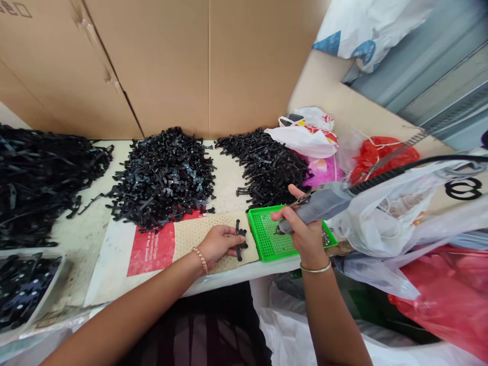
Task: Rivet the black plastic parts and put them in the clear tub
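My left hand [223, 246] pinches a small black bracket-like part [239, 252] over a tan textured mat [194, 239] near the table's front edge. In my right hand [303, 234] is a grey electric screwdriver [324, 203], its fingers wrapped round the body. The tool tilts, with its tip low on the left, above a green perforated tray [263, 234]. Small metal pieces [326, 238], too small to name surely, lie at the tray's right end. Behind the mat is a heap of black parts [168, 173].
More black parts [270, 162] are piled behind the tray, with another heap [46, 173] at far left. A white bin [57, 274] holds black pieces. Cardboard [171, 66] stands at the back. Plastic bags [389, 203] crowd the right, beneath the tool's cable [404, 165].
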Available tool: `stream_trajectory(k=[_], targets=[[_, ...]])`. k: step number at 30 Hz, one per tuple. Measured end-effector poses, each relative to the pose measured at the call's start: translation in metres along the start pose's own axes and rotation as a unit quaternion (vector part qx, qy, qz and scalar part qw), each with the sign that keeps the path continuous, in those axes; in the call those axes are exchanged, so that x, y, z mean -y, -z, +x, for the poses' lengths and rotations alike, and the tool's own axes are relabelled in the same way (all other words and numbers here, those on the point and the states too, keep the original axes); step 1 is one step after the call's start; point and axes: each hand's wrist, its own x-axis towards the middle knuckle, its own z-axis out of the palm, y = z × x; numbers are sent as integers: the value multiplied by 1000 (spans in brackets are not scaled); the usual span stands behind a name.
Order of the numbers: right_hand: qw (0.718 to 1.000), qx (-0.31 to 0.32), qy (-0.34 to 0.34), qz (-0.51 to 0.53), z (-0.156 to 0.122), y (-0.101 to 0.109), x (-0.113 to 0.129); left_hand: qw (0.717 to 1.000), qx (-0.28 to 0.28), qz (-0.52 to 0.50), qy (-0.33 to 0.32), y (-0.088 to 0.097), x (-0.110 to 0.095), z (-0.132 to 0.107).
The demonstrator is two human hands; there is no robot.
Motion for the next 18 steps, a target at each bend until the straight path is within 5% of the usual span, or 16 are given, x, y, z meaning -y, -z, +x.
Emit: stream_trajectory(k=[7,18], targets=[[996,-60,10,64,-2,-8,-26,1000,15,21,6,-5,-3,3],[993,-67,17,97,-6,-8,-38,1000,19,18,0,-4,-3,0]])
